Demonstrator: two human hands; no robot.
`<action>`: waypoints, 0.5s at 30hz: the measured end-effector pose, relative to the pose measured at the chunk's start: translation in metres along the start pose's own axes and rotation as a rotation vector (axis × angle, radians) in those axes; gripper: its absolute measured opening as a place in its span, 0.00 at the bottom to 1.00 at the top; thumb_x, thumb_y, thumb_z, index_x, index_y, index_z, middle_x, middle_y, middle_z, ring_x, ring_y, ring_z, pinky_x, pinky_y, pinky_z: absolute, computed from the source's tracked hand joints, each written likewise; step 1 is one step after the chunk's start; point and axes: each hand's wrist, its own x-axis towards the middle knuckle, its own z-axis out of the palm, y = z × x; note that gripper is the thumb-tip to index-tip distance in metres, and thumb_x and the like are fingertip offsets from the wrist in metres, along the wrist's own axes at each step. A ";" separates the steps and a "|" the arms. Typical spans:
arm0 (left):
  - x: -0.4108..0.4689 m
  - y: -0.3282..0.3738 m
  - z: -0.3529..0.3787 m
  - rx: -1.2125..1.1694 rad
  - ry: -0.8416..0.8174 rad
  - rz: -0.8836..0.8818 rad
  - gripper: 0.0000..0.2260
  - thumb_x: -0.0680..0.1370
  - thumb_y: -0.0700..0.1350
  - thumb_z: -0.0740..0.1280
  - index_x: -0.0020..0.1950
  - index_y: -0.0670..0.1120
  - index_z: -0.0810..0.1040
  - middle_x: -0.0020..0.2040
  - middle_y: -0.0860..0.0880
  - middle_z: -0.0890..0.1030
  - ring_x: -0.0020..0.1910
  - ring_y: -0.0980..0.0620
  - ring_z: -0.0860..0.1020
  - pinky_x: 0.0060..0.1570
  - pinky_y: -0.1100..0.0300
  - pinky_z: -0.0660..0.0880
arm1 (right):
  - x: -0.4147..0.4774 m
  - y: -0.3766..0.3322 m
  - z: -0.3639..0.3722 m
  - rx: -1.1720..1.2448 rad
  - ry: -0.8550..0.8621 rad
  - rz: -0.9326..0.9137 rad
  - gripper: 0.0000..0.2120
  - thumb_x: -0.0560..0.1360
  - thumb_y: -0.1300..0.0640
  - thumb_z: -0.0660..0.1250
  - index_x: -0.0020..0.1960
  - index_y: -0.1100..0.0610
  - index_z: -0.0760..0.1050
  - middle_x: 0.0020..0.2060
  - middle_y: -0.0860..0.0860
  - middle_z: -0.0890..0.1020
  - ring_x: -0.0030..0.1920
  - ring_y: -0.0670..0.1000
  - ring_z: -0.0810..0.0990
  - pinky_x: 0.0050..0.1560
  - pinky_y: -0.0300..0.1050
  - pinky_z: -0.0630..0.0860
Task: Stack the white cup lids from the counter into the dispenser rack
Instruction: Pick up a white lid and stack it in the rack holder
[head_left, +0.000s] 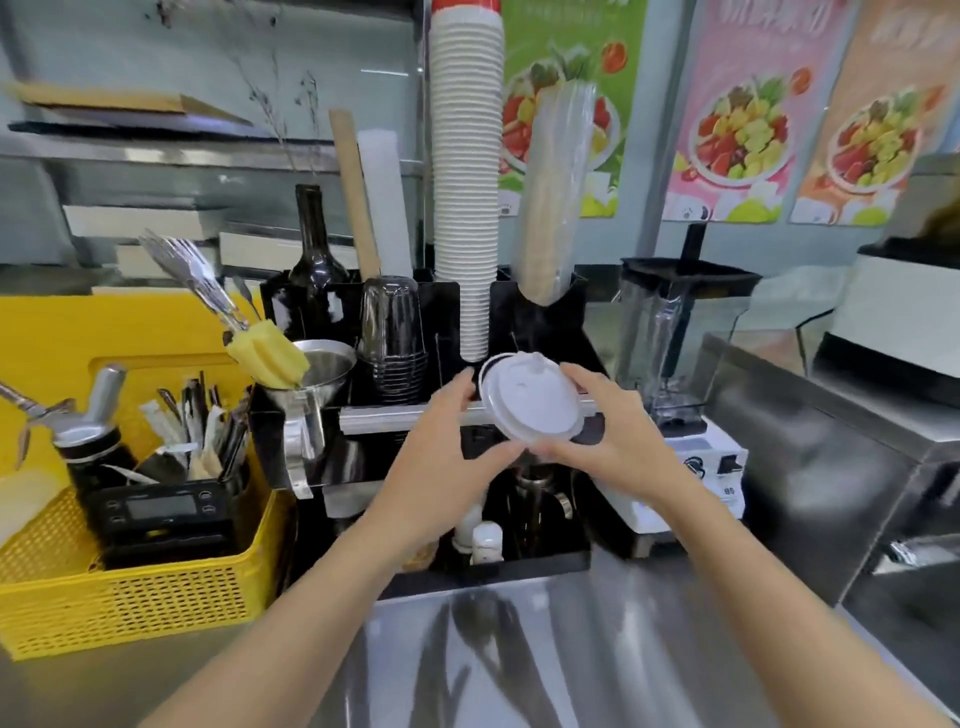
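I hold a small stack of white cup lids (530, 397) in both hands, tilted, just in front of the black dispenser rack (540, 322). My left hand (441, 457) grips the stack's left and lower rim. My right hand (608, 431) grips its right side and lower edge. A tall column of white paper cups (467, 182) stands in the rack's middle slot, right behind the lids. Clear plastic cups (390, 338) sit upside down in the slot to the left. A sleeve of clear lids or cups (558, 197) leans in the right slot.
A yellow basket (130, 597) with a scale and utensils stands at the left. A dark bottle (311, 249) and a metal funnel (317, 374) are left of the rack. A blender (675, 338) stands at the right, beside a steel box (831, 467). The steel counter (519, 665) stretches below.
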 end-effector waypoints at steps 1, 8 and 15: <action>0.012 0.002 0.003 0.015 -0.019 0.019 0.36 0.71 0.52 0.70 0.73 0.51 0.54 0.73 0.55 0.61 0.70 0.57 0.61 0.68 0.60 0.58 | 0.007 0.006 -0.008 -0.019 -0.012 0.011 0.33 0.65 0.52 0.76 0.66 0.52 0.66 0.55 0.41 0.70 0.58 0.43 0.67 0.61 0.28 0.61; 0.095 0.011 0.024 -0.005 -0.138 0.003 0.30 0.69 0.47 0.73 0.68 0.47 0.66 0.66 0.49 0.73 0.62 0.56 0.69 0.59 0.62 0.63 | 0.055 0.043 -0.050 -0.157 -0.022 0.056 0.35 0.64 0.44 0.73 0.66 0.52 0.66 0.63 0.50 0.72 0.62 0.50 0.69 0.61 0.46 0.66; 0.143 -0.012 0.052 0.114 -0.132 0.040 0.22 0.70 0.44 0.73 0.61 0.47 0.72 0.59 0.49 0.78 0.59 0.50 0.74 0.58 0.56 0.70 | 0.085 0.078 -0.044 -0.177 -0.064 0.131 0.32 0.65 0.41 0.71 0.64 0.50 0.68 0.62 0.49 0.73 0.65 0.54 0.62 0.62 0.51 0.64</action>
